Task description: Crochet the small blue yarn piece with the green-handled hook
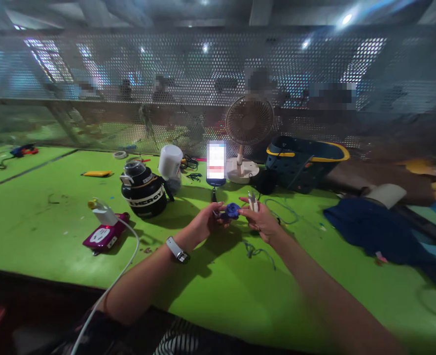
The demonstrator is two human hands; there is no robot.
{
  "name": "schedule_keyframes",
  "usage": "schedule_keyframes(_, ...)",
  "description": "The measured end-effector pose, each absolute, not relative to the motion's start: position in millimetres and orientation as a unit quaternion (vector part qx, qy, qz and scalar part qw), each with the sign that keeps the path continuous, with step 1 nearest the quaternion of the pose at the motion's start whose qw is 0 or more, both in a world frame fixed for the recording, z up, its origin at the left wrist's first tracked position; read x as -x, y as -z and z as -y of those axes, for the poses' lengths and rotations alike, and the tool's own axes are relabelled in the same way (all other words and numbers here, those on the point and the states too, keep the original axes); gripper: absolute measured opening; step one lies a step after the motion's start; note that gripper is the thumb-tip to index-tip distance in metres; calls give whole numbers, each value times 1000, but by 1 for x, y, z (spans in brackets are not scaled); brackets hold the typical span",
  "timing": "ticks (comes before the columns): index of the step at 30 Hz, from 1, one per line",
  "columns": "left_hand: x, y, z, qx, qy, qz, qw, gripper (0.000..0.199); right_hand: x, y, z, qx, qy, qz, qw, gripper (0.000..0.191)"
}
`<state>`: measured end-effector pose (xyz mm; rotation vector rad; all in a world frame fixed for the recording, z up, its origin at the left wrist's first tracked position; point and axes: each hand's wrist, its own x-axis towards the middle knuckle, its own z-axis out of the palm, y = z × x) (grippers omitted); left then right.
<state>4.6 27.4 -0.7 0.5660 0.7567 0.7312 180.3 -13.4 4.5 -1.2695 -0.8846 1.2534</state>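
Observation:
A small blue-purple piece [232, 211], crumpled or flower-like, is held up over the green table between my two hands. My left hand [206, 222], with a watch on its wrist, pinches it from the left. From the right, the fingertips of my right hand [263, 221] touch its edge, and a white-handled tool [253, 202] is tucked in that same hand, pointing up. A thin grey-green cord [255, 250] lies looped on the table just below my hands.
On the green table [188, 296] stand a black jug [143, 190], a purple power strip [105, 236] with a white cable, a white bottle [170, 161], a lit phone [216, 162], a fan [249, 121] and a dark basket [299, 165]. Dark blue cloth [369, 227] lies right.

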Motion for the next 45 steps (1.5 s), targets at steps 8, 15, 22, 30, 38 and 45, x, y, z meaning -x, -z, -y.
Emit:
schedule_keyframes(8, -4, 3, -29, -262, -360, -354, 822, 14, -180, -8, 15, 534, -525, 383, 541, 52)
schedule_keyframes(15, -2, 10, -31, -275, -362, -334, 825, 18, -183, -1, 11, 526, -517, 395, 548, 61)
schedule_keyframes(22, -2, 11, -30, -314, -373, -320, 812, 33, -186, 1, 10, 529, -504, 403, 552, 55)
schedule_keyframes(30, -1, 12, -29, -363, -378, -365, 769, 23, -188, 4, 11, 535, -496, 423, 537, 63)
schedule_keyframes(38, -1, 10, -27, -412, -402, -380, 724, 30, -186, 5, 12, 545, -486, 441, 522, 66)
schedule_keyframes(45, -1, 7, -25, -463, -409, -371, 693, 58, -182, 6, 13, 550, -466, 459, 519, 64)
